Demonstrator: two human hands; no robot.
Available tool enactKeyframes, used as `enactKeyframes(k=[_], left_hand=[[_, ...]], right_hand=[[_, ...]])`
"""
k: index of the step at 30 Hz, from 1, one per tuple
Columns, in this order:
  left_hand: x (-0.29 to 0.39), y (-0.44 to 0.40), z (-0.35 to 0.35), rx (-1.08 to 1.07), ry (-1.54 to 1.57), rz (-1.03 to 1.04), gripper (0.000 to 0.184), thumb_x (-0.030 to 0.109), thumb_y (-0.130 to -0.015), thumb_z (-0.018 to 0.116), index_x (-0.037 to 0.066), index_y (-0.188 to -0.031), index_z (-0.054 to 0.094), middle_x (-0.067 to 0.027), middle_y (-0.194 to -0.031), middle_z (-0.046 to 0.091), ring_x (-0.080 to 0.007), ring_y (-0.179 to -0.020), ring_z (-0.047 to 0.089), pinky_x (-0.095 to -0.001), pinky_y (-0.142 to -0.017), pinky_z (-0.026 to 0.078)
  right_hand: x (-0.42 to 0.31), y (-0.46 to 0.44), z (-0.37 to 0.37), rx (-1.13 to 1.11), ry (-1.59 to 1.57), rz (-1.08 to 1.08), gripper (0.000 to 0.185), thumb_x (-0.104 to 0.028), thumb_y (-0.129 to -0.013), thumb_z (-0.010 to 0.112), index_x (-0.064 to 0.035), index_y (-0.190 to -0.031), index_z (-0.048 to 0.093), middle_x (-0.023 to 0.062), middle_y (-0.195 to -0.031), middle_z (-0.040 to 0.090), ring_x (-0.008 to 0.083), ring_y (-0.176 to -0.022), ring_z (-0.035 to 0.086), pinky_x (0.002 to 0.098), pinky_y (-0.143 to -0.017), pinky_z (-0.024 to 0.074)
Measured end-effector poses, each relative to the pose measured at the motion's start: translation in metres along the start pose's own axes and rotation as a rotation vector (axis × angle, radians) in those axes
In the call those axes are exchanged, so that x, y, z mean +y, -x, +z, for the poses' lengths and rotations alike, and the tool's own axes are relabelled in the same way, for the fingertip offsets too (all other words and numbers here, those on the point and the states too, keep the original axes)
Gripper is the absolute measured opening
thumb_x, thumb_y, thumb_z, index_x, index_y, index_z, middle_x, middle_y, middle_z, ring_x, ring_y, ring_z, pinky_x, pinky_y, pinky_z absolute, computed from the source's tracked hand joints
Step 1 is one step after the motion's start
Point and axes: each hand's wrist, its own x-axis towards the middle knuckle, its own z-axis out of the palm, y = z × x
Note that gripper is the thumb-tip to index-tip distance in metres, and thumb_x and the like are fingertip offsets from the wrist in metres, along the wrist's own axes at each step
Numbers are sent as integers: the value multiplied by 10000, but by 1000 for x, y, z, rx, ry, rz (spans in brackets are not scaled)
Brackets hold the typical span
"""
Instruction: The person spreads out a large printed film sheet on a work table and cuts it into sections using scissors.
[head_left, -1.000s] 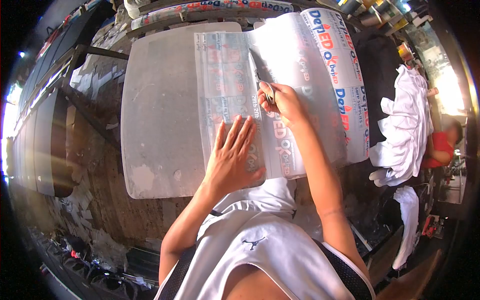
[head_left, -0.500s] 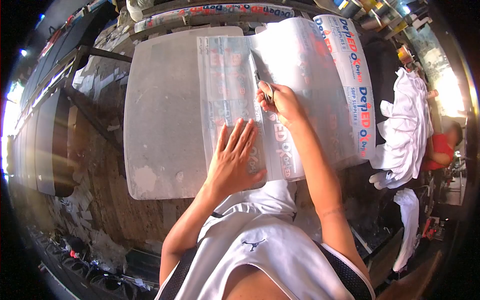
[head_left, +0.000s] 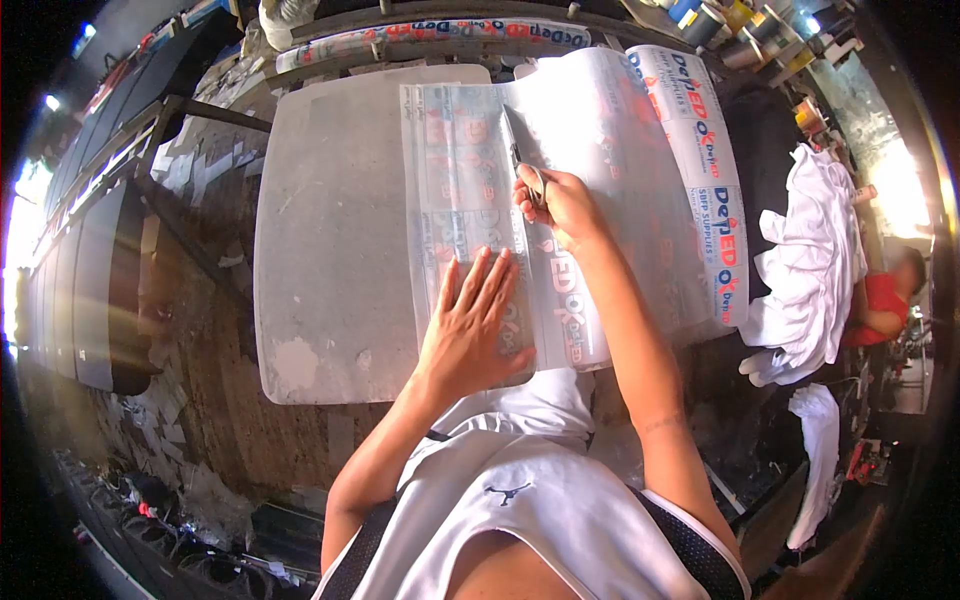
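My right hand [head_left: 556,205] grips a pair of scissors [head_left: 517,150], its fingers through the handles. The blades point away from me along a slit in the printed sheet. A narrow translucent strip [head_left: 455,225] of that sheet lies left of the blades. My left hand [head_left: 473,322] rests flat on the strip's near end, fingers stretched out. To the right of the scissors spreads the wider part of the printed sheet [head_left: 640,190], with blue and red "DepED" lettering. Underneath is a pale grey board [head_left: 335,240] with rounded corners.
Along the far edge lies a roll of the same printed material [head_left: 440,40]. White cloth [head_left: 805,265] is bunched at the right, near a person in red [head_left: 885,300]. Spools [head_left: 705,22] stand at the upper right. Paper scraps litter the wooden floor [head_left: 250,420] at left.
The whole view has shifted slightly, so the board and sheet sit a little lower and farther right. Both hands keep nearly the same pose, with the scissors still in the slit.
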Motion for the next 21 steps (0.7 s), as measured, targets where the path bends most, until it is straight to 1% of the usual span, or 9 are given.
enactKeyframes(k=[5, 7, 14, 21], left_hand=[[-1, 0, 1, 8, 0, 6, 1090, 499, -749, 793, -2, -1601, 333, -146, -1684, 308, -311, -1592, 209, -558, -1303, 99], [0, 0, 0, -8, -2, -1, 1103, 510, -756, 795, -12, -1603, 320, -158, -1690, 294, -321, -1597, 191, -551, -1305, 92], [-1, 0, -1, -10, -18, 9, 1099, 523, -764, 788, -10, -1605, 321, -152, -1693, 291, -317, -1600, 185, -551, -1303, 98], [-1, 1, 0, 12, 16, 7, 1050, 493, -764, 781, -19, -1581, 365, -152, -1693, 298, -323, -1596, 200, -546, -1302, 99]], right_hand=[[-2, -8, -1, 3, -9, -19, 320, -337, -1034, 678, -29, -944, 681, 10, -794, 670, 78, -640, 617, 215, -594, 519], [-4, -11, -2, 8, 0, -15, 329, -345, -1030, 683, -28, -942, 682, 10, -795, 672, 79, -641, 618, 214, -595, 520], [-14, -34, -5, 8, 29, -11, 343, -353, -1015, 702, -22, -928, 691, 16, -801, 680, 82, -635, 621, 213, -595, 522], [-32, -69, -6, 31, 90, 5, 342, -343, -1010, 711, -12, -923, 698, 25, -794, 692, 84, -628, 632, 215, -591, 532]])
